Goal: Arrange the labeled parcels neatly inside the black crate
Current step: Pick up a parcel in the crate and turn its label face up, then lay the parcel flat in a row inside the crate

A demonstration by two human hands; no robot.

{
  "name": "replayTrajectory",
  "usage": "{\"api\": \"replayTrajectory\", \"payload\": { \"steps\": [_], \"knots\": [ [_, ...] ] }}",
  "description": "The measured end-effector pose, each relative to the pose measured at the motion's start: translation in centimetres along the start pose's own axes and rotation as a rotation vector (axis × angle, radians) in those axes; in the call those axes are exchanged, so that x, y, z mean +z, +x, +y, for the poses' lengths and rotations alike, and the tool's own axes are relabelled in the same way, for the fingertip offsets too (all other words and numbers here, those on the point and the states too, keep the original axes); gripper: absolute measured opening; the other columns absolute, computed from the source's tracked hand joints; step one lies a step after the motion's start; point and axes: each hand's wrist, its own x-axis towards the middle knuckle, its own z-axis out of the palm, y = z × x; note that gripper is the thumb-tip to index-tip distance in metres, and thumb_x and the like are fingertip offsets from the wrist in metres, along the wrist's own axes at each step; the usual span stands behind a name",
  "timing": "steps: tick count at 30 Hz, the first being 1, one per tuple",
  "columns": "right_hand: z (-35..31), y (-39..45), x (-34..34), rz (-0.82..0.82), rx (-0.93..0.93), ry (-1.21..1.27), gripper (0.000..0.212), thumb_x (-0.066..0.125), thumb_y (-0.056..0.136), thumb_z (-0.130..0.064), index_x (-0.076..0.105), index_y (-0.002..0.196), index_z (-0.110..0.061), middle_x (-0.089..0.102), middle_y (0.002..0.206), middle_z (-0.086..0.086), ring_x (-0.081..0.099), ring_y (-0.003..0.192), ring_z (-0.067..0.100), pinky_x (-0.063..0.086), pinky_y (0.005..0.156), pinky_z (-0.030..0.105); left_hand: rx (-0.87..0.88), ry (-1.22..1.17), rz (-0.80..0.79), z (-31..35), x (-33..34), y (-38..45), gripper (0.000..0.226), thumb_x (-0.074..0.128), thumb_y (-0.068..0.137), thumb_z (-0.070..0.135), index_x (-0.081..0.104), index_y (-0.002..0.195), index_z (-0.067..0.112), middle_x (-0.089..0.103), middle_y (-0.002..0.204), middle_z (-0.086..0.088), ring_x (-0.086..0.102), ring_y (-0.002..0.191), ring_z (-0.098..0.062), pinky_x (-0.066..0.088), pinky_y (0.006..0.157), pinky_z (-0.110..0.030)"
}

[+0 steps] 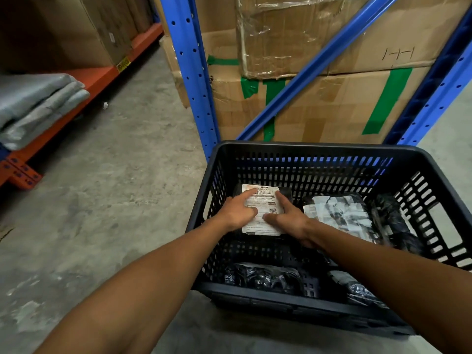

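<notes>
The flat black plastic parcel with a white label (261, 209) lay in the far left corner of the black slotted plastic crate (306, 149). The left hand (236, 213) and right hand (288, 217) pressed it flat with open fingers, gripping nothing. Pushed sideways, the slippery bag could slide crooked or bump the shiny wrapped parcel (337, 213) just beside it.

Bare concrete floor (122, 154), scuffed and stained. Blue rack upright (190, 72) and diagonal brace (316, 65) stood ahead, taped cartons (332, 103) behind. Orange shelf (102, 75) at left held grey bundles (38, 103) and boxes (63, 29). Light dim.
</notes>
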Motion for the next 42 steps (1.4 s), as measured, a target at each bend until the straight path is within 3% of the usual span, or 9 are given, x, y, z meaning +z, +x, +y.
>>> {"api": "replayTrajectory", "payload": {
  "steps": [4, 8, 13, 17, 25, 33, 36, 39, 42],
  "knots": [
    [1.0, 1.3, 0.5, -0.094, 0.023, -0.065, 0.095, 0.065, 0.092, -0.016, -0.002, 0.158, -0.031, 0.044, 0.15, 0.013, 0.059, 0.099, 0.015, 0.051, 0.071, 0.018, -0.039, 0.039, -0.095, -1.8, 0.6, 1.7, 0.084, 0.056, 0.086, 0.01, 0.028, 0.157, 0.046, 0.038, 0.159, -0.017, 0.066, 0.116, -0.03, 0.059, 0.095, -0.039],
    [2.5, 2.5, 1.8, -0.1, 0.062, -0.071, 0.096, 0.063, 0.091, -0.004, 0.0, 0.158, -0.03, 0.047, 0.146, 0.017, 0.061, 0.079, 0.013, 0.05, 0.049, 0.014, -0.087, 0.044, -0.109, -3.2, 1.7, 3.1, 0.086, 0.048, 0.086, -0.002, 0.032, 0.158, 0.043, 0.04, 0.159, -0.018, 0.062, 0.123, -0.034, 0.058, 0.099, -0.039],
    [3.7, 4.0, 3.0, -0.029, 0.088, -0.092, 0.095, 0.062, 0.089, 0.001, 0.007, 0.157, -0.034, 0.044, 0.149, 0.018, 0.064, 0.109, 0.032, 0.058, 0.088, 0.044, -0.127, -0.064, -0.014, -4.8, 3.8, 4.4, 0.082, 0.045, 0.087, -0.006, 0.039, 0.153, 0.042, 0.05, 0.146, -0.019, 0.059, 0.126, -0.04, 0.056, 0.096, -0.04],
    [4.2, 5.0, 3.6, -0.049, 0.13, -0.156, 0.094, 0.061, 0.091, -0.002, 0.005, 0.156, -0.038, 0.035, 0.153, 0.021, 0.055, 0.124, 0.039, 0.053, 0.098, 0.042, -0.13, 0.02, -0.047, -5.8, 4.1, 5.3, 0.085, 0.044, 0.089, -0.008, 0.033, 0.158, 0.041, 0.038, 0.159, -0.02, 0.046, 0.142, -0.041, 0.046, 0.113, -0.046],
    [4.3, 5.5, 3.7, -0.051, 0.145, -0.17, 0.093, 0.062, 0.091, -0.004, 0.005, 0.157, -0.037, 0.041, 0.15, 0.019, 0.058, 0.093, 0.025, 0.053, 0.063, 0.026, -0.114, 0.036, -0.018, -6.1, 4.4, 5.5, 0.091, 0.044, 0.088, -0.011, 0.031, 0.158, 0.047, 0.025, 0.168, -0.012, 0.042, 0.145, -0.038, 0.046, 0.114, -0.049],
    [2.4, 4.1, 3.0, -0.1, 0.211, -0.257, 0.091, 0.057, 0.092, -0.004, 0.001, 0.158, -0.033, 0.04, 0.15, 0.021, 0.058, 0.113, 0.031, 0.051, 0.093, 0.037, -0.104, 0.156, -0.046, -5.0, 4.3, 5.3, 0.087, 0.046, 0.092, -0.003, 0.026, 0.159, 0.047, 0.017, 0.171, -0.012, 0.035, 0.151, -0.035, 0.041, 0.118, -0.041],
    [0.0, 3.4, 1.9, -0.072, 0.216, -0.494, 0.073, 0.051, 0.094, -0.012, 0.017, 0.158, -0.022, 0.038, 0.154, 0.017, 0.055, 0.127, 0.034, 0.055, 0.088, 0.035, -0.118, 0.373, -0.009, -3.4, 4.3, 5.2, 0.075, 0.05, 0.095, 0.01, 0.027, 0.16, 0.042, 0.013, 0.171, -0.013, 0.03, 0.15, -0.038, 0.04, 0.118, -0.044],
    [-2.1, 2.8, -1.5, 0.088, 0.141, -0.447, 0.037, 0.05, 0.096, -0.017, 0.056, 0.131, -0.01, 0.065, 0.12, 0.021, 0.074, 0.087, 0.035, 0.061, 0.06, 0.034, 0.084, 0.467, 0.196, -0.6, 4.3, 5.3, 0.057, 0.049, 0.096, 0.017, 0.043, 0.152, 0.031, 0.037, 0.153, -0.012, 0.041, 0.137, -0.036, 0.045, 0.109, -0.048],
    [-2.2, 1.9, -6.2, 0.4, 0.048, -0.368, 0.026, 0.052, 0.094, -0.024, 0.064, 0.113, -0.011, 0.07, 0.103, 0.018, 0.071, 0.088, 0.036, 0.06, 0.077, 0.043, 0.196, 0.172, 0.16, 2.8, 5.5, 5.5, 0.052, 0.045, 0.099, 0.018, 0.045, 0.15, 0.03, 0.055, 0.138, -0.017, 0.059, 0.118, -0.035, 0.051, 0.093, -0.039]
  ]
}}
